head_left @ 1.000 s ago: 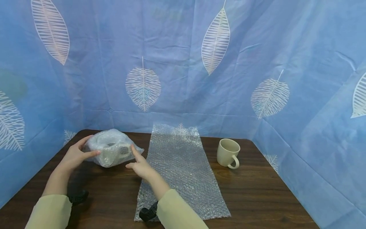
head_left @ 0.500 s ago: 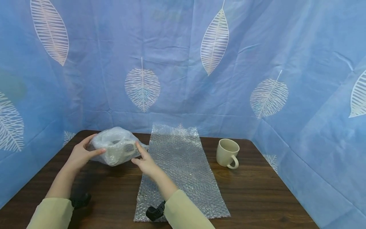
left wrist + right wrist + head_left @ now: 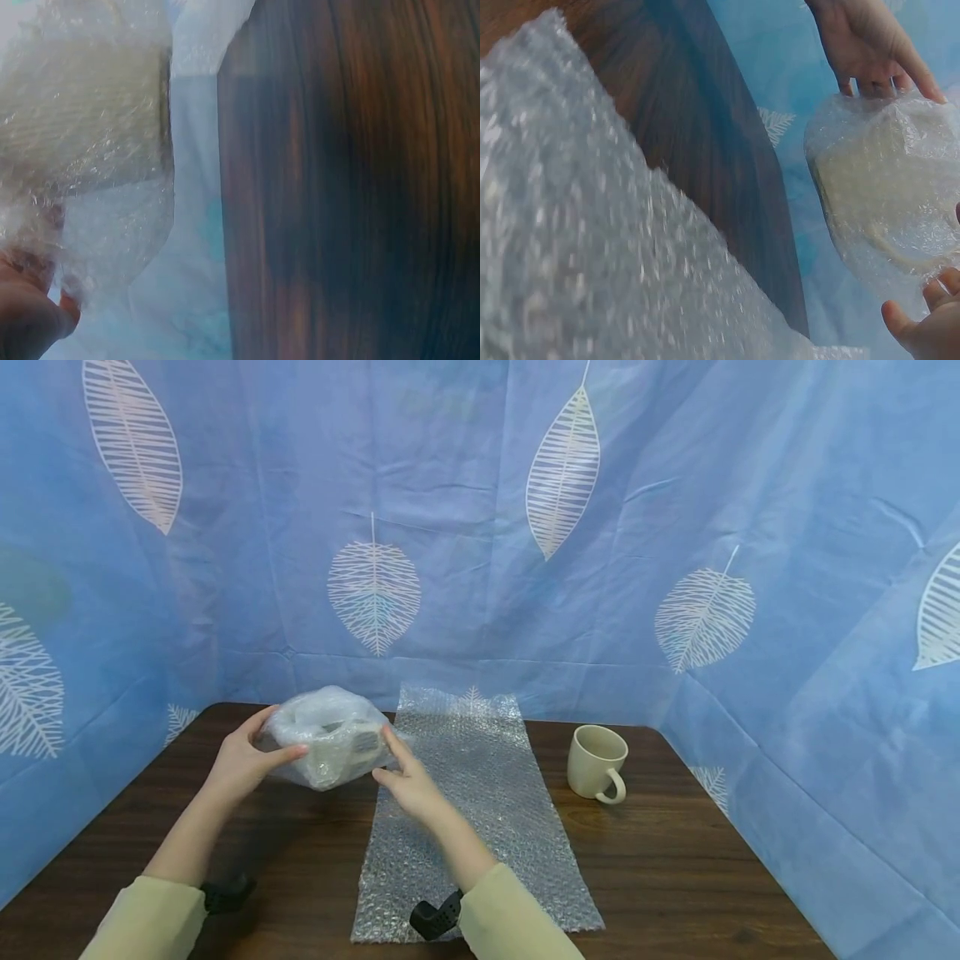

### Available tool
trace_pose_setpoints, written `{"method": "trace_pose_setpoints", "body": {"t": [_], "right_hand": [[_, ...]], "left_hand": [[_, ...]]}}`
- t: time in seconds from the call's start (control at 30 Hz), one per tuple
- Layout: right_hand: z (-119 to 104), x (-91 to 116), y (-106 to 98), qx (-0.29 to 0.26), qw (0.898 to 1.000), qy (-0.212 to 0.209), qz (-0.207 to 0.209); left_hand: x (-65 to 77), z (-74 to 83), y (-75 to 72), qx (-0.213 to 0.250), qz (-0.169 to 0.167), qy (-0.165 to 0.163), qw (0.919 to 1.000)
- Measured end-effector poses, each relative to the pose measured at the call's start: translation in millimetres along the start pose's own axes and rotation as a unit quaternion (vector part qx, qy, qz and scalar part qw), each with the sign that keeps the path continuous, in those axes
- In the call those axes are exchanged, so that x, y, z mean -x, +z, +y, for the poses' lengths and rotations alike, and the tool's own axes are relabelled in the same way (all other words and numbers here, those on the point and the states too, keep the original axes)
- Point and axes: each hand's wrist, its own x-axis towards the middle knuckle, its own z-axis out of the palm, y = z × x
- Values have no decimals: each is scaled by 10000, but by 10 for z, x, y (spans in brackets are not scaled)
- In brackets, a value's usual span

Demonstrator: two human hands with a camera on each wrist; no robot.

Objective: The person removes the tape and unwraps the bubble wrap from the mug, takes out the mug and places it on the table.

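Observation:
A cream mug wrapped in bubble wrap (image 3: 330, 739) is held up over the left part of the table, between both hands. My left hand (image 3: 243, 764) grips its left end, thumb in front and fingers behind. At the other end my right hand (image 3: 412, 789) holds the bundle between thumb and fingers, near the mug's handle. The handle shows through the plastic in the right wrist view, where the left hand (image 3: 870, 37) and right hand (image 3: 937, 326) sit at opposite ends. Close up in the left wrist view, the wrapped mug (image 3: 90, 112) covers part of the fingers.
A flat sheet of bubble wrap (image 3: 487, 827) stretches from back to front over the middle of the dark wooden table (image 3: 697, 860). To its right stands an unwrapped cream mug (image 3: 588, 768), handle toward the front. A blue leaf-print curtain (image 3: 465, 585) encloses the table's back and sides.
Both hands have carried the wrapped mug to the right and slightly up, toward the bubble wrap sheet. The sheet and the unwrapped mug stay where they were.

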Motion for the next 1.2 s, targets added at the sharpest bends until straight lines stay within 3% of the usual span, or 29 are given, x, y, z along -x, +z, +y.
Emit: {"method": "trace_pose_setpoints", "body": {"t": [0.33, 1.2], "right_hand": [[-22, 162, -277, -36, 10000, 53, 61], [-13, 478, -896, 270, 9992, -190, 228]], "left_hand": [[-8, 222, 255, 59, 2, 148, 9999], [-56, 568, 901, 370, -44, -57, 9993]]}}
